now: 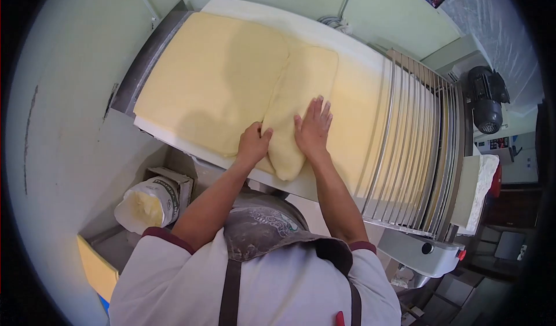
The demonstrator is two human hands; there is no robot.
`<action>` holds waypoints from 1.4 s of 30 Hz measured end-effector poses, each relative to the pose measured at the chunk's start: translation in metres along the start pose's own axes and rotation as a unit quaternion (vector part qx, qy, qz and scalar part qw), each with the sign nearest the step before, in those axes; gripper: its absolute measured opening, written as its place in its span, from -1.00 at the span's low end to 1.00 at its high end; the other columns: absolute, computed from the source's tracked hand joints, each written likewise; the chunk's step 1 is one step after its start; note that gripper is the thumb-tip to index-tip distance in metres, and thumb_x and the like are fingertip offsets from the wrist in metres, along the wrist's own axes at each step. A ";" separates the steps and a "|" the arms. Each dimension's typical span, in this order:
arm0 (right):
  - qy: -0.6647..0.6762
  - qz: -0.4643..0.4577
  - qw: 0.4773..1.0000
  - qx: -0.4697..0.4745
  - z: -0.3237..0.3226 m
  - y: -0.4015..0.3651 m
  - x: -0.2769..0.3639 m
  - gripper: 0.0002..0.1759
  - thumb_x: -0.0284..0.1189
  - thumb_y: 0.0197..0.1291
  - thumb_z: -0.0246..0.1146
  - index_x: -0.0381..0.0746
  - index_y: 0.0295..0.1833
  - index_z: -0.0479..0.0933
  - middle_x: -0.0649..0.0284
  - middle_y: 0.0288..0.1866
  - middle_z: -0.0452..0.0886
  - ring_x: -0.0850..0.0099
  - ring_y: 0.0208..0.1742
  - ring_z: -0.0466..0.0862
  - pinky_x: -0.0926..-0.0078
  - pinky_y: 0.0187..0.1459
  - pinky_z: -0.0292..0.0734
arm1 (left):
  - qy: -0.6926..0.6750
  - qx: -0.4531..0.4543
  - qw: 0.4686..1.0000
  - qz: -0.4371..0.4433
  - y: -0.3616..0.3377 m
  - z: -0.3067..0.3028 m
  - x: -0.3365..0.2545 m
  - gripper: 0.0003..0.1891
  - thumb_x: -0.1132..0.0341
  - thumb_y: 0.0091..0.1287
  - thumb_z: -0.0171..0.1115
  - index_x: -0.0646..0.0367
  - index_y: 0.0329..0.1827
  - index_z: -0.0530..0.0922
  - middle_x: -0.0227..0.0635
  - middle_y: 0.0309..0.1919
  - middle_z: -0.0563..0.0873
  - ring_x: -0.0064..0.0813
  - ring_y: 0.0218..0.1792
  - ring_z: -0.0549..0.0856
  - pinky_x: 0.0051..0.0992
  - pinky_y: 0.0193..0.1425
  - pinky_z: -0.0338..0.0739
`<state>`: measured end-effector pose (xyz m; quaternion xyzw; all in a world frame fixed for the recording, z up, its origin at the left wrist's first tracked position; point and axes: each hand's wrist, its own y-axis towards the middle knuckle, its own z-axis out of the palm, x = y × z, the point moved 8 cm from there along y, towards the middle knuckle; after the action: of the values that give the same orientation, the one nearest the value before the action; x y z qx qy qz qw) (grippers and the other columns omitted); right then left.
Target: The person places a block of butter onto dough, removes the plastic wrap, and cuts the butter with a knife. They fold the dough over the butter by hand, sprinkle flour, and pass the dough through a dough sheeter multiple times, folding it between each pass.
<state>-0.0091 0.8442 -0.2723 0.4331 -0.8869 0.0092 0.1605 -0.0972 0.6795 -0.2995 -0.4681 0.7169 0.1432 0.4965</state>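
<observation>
A wide, pale yellow sheet of dough (202, 65) lies flat along the white belt of a dough sheeter. On top of it, near the middle, rests a thicker folded flap of dough (304, 74) with a rounded near end. My left hand (253, 145) is closed at the left edge of this flap, its thumb and fingers pinching the dough. Flat on the flap's right side lies my right hand (313, 130), palm down with the fingers stretched out. Both forearms reach over the machine's near edge.
To the right, a metal bar guard (405, 146) covers the belt, with a dark motor (487, 99) behind it. A control box with a red button (461, 255) juts out at the lower right. An opened sack (147, 205) stands below on the left, beside the wall.
</observation>
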 end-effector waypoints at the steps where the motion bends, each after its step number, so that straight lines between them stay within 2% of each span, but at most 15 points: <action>1: 0.005 0.004 1.000 0.006 0.003 0.000 -0.004 -0.22 -0.15 0.38 0.03 -0.45 0.50 0.01 -0.11 0.59 -0.08 -0.16 0.58 -0.13 -0.13 0.51 -0.21 | -0.062 0.021 0.997 -0.030 -0.002 0.001 0.006 -0.69 0.24 0.35 0.23 0.40 -0.10 0.56 -0.08 -0.36 0.72 -0.35 -0.38 0.73 -0.37 -0.29 0.63; 3: 0.017 0.010 1.000 0.018 0.008 0.003 -0.014 -0.22 -0.13 0.39 0.01 -0.40 0.52 -0.02 -0.08 0.60 -0.10 -0.14 0.59 -0.14 -0.16 0.50 -0.25 | -0.184 0.060 0.977 -0.087 -0.005 0.007 0.013 -0.69 0.24 0.36 0.22 0.41 -0.13 0.57 -0.09 -0.37 0.72 -0.40 -0.42 0.73 -0.41 -0.34 0.65; 7: -0.048 0.040 0.998 0.020 -0.001 0.032 -0.019 -0.17 0.01 0.41 -0.08 -0.32 0.56 -0.09 0.03 0.63 -0.14 0.03 0.63 -0.18 -0.11 0.52 -0.31 | -0.041 0.064 0.996 -0.051 0.009 0.001 0.001 -0.69 0.22 0.33 0.26 0.40 -0.26 0.60 -0.10 -0.40 0.74 -0.41 -0.44 0.74 -0.42 -0.34 0.67; 10: -0.099 -0.060 0.990 0.075 0.015 0.033 0.032 -0.16 0.03 0.41 -0.10 -0.31 0.56 -0.09 0.03 0.63 -0.13 0.10 0.63 -0.16 -0.07 0.53 -0.32 | 0.047 0.055 0.997 -0.031 0.015 -0.009 -0.010 -0.69 0.21 0.30 0.29 0.37 -0.36 0.62 -0.12 -0.46 0.74 -0.42 -0.46 0.76 -0.44 -0.36 0.66; 12: -0.081 -0.056 0.994 0.054 0.019 0.035 0.037 -0.15 0.04 0.40 -0.09 -0.32 0.56 -0.08 0.01 0.62 -0.11 0.12 0.63 -0.15 -0.06 0.54 -0.32 | 0.080 0.064 0.994 -0.040 0.007 -0.017 -0.011 -0.68 0.19 0.28 0.31 0.35 -0.40 0.63 -0.15 -0.51 0.74 -0.42 -0.48 0.76 -0.46 -0.38 0.65; 15: -0.086 -0.072 0.992 0.056 0.016 0.029 0.039 -0.15 0.03 0.39 -0.08 -0.34 0.55 -0.07 -0.01 0.62 -0.11 0.11 0.63 -0.15 -0.09 0.53 -0.32 | 0.062 0.094 0.992 -0.059 0.007 -0.023 -0.008 -0.69 0.11 0.18 0.36 0.22 -0.44 0.65 -0.11 -0.51 0.72 -0.17 -0.40 0.74 -0.27 -0.18 0.62; 18: -0.091 -0.110 0.987 0.068 0.023 0.012 0.052 -0.16 0.00 0.39 -0.08 -0.36 0.54 -0.06 -0.02 0.62 -0.11 0.10 0.63 -0.14 -0.14 0.52 -0.30 | 0.120 0.058 0.991 0.007 0.011 -0.024 -0.009 -0.71 0.11 0.17 0.36 0.19 -0.43 0.67 -0.09 -0.48 0.73 -0.14 -0.36 0.74 -0.24 -0.15 0.62; 21: -0.082 -0.114 0.987 0.077 0.022 0.001 0.077 -0.19 -0.05 0.39 -0.05 -0.37 0.53 -0.03 -0.02 0.61 -0.09 0.11 0.63 -0.11 -0.17 0.51 -0.28 | 0.189 -0.001 0.978 0.088 0.015 -0.028 -0.011 -0.72 0.14 0.19 0.34 0.20 -0.46 0.67 -0.25 -0.62 0.70 -0.24 -0.53 0.72 -0.27 -0.30 0.61; 24: -0.068 -0.104 0.991 0.055 0.023 0.001 0.076 -0.19 -0.05 0.38 -0.02 -0.36 0.53 -0.02 -0.01 0.61 -0.06 0.12 0.62 -0.10 -0.18 0.51 -0.27 | 0.272 0.049 0.960 0.039 0.016 -0.041 -0.025 -0.71 0.10 0.18 0.34 0.18 -0.29 0.67 -0.21 -0.36 0.76 -0.17 -0.29 0.73 -0.23 -0.17 0.59; 27: -0.055 -0.095 0.992 0.060 0.023 0.001 0.075 -0.19 -0.05 0.37 -0.02 -0.35 0.53 -0.02 0.01 0.61 -0.05 0.13 0.62 -0.08 -0.17 0.51 -0.27 | 0.203 -0.016 0.963 0.179 0.014 -0.051 -0.038 -0.62 0.12 0.26 0.27 0.15 0.04 0.62 -0.10 0.02 0.69 -0.09 0.09 0.64 -0.16 0.20 0.46; 30: -0.060 -0.082 0.994 0.050 0.020 0.000 0.077 -0.19 -0.04 0.37 -0.02 -0.34 0.53 -0.02 0.01 0.60 -0.04 0.13 0.62 -0.07 -0.15 0.51 -0.26 | 0.221 -0.090 0.913 0.332 0.011 -0.046 -0.057 -0.53 0.22 0.35 0.16 0.10 0.32 0.45 -0.07 0.31 0.48 -0.03 0.39 0.37 -0.04 0.48 0.11; 33: -0.040 -0.066 0.996 0.036 0.018 -0.001 0.078 -0.18 -0.03 0.37 -0.02 -0.34 0.54 -0.03 0.02 0.60 -0.03 0.16 0.62 -0.06 -0.13 0.52 -0.25 | 0.283 0.003 0.914 0.289 0.032 -0.032 -0.036 -0.54 0.31 0.41 0.05 0.15 0.37 0.40 -0.17 0.38 0.42 -0.15 0.48 0.26 -0.03 0.55 -0.08; 36: -0.030 -0.073 0.995 0.052 0.027 -0.001 0.070 -0.18 0.01 0.40 -0.06 -0.32 0.55 -0.05 0.04 0.62 -0.07 0.19 0.63 -0.08 -0.16 0.51 -0.27 | 0.286 0.055 0.908 0.301 0.021 -0.040 -0.025 -0.54 0.32 0.41 0.03 0.16 0.38 0.38 -0.22 0.44 0.35 -0.17 0.50 0.21 -0.05 0.56 -0.07; 39: -0.015 -0.137 0.986 0.099 0.022 -0.028 0.077 -0.16 0.03 0.39 -0.07 -0.31 0.55 -0.06 0.05 0.62 -0.07 0.20 0.63 -0.08 -0.16 0.51 -0.28 | 0.285 0.043 0.900 0.327 -0.001 -0.035 -0.016 -0.53 0.32 0.41 0.03 0.12 0.40 0.38 -0.22 0.45 0.33 -0.16 0.49 0.24 -0.03 0.55 -0.06; 42: -0.042 -0.134 0.985 0.104 0.016 -0.042 0.093 -0.16 0.02 0.38 -0.03 -0.30 0.55 -0.06 0.05 0.62 -0.06 0.19 0.63 -0.07 -0.16 0.51 -0.27 | 0.323 0.038 0.878 0.350 -0.005 -0.035 -0.020 -0.52 0.32 0.41 0.02 0.11 0.41 0.37 -0.23 0.45 0.34 -0.20 0.49 0.24 -0.04 0.56 -0.06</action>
<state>-0.0348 0.7442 -0.2650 0.5627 -0.8207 0.0614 0.0776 -0.1115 0.6640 -0.2649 -0.1874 0.9595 0.1215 0.1719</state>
